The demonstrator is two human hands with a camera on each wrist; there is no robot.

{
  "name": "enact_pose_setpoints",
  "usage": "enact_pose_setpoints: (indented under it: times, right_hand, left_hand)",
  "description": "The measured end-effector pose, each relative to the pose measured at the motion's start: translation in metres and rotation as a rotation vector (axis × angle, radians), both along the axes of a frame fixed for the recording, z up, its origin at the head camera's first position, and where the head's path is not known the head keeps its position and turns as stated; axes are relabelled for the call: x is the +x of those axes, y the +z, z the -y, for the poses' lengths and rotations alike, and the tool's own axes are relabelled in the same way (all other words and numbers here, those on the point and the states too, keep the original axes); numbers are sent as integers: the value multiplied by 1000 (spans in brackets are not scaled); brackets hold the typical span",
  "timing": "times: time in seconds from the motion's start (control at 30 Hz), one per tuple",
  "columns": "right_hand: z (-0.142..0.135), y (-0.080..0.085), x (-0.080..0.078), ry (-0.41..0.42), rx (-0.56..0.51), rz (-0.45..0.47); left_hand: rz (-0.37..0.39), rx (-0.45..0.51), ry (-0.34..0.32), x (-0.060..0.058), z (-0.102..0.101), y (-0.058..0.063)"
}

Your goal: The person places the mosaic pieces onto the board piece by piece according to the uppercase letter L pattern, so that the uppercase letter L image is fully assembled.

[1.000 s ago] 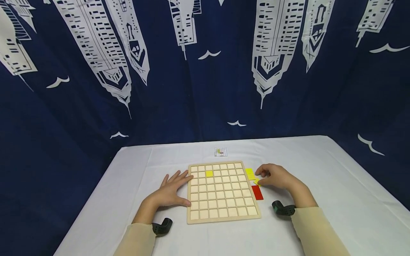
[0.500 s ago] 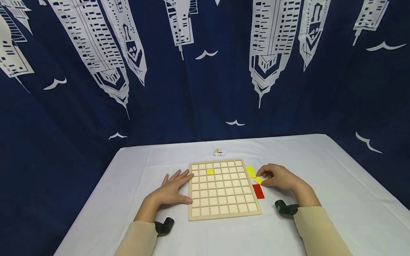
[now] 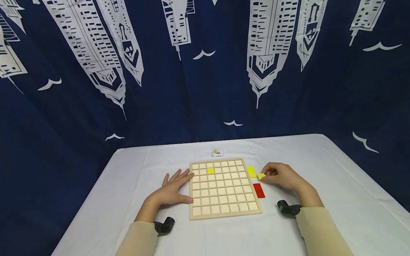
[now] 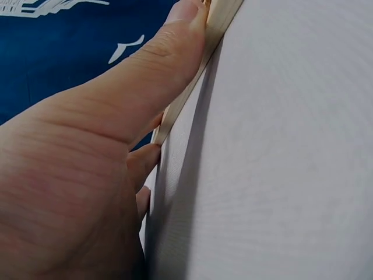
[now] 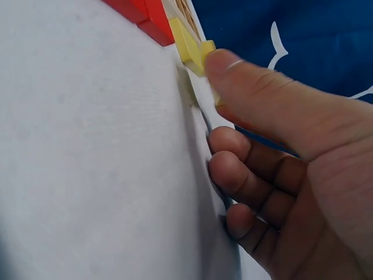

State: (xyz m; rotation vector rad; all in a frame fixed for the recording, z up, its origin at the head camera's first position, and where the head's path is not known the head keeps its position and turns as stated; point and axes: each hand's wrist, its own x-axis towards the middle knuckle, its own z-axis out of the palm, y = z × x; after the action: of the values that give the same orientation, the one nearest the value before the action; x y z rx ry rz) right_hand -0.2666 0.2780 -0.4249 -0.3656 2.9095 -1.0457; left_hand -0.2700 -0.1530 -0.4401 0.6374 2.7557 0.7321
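Note:
A square wooden grid board [image 3: 225, 216] lies on the white table, with one yellow tile [image 3: 210, 171] in a cell of its second row from the far side. My left hand [image 3: 171, 190] is spread at the board's left side, its thumb and a fingertip resting on the frame. Just off the right side, my right hand [image 3: 283, 176] pinches a yellow square tile [image 3: 261, 176] between thumb and finger; the other fingers curl under in the right wrist view. More yellow tiles [image 3: 251, 172] lie against the board's right edge, and red tiles [image 3: 258, 191] sit nearer to me.
A small printed grid card [image 3: 217, 152] with coloured squares lies beyond the board. White cloth covers the table [image 3: 179, 241], and a dark blue curtain [image 3: 189, 99] with white building prints hangs behind its far edge.
My right hand has drawn the pinched yellow tile away from the tiles beside the board, lifting and turning it. The left hand stays at the board's edge; the head view shifted slightly.

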Motion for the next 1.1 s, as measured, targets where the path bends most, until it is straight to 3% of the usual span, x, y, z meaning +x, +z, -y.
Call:
enact_pose_setpoints:
  times: [0.5, 1.1]
  right_hand:
    - [34, 9, -4, -43, -20, -63]
    - [94, 21, -1, 53, -3, -144]
  left_hand:
    - [-40, 29, 8, 1, -1, -5]
    - [-33, 29, 18, 0, 2, -6]
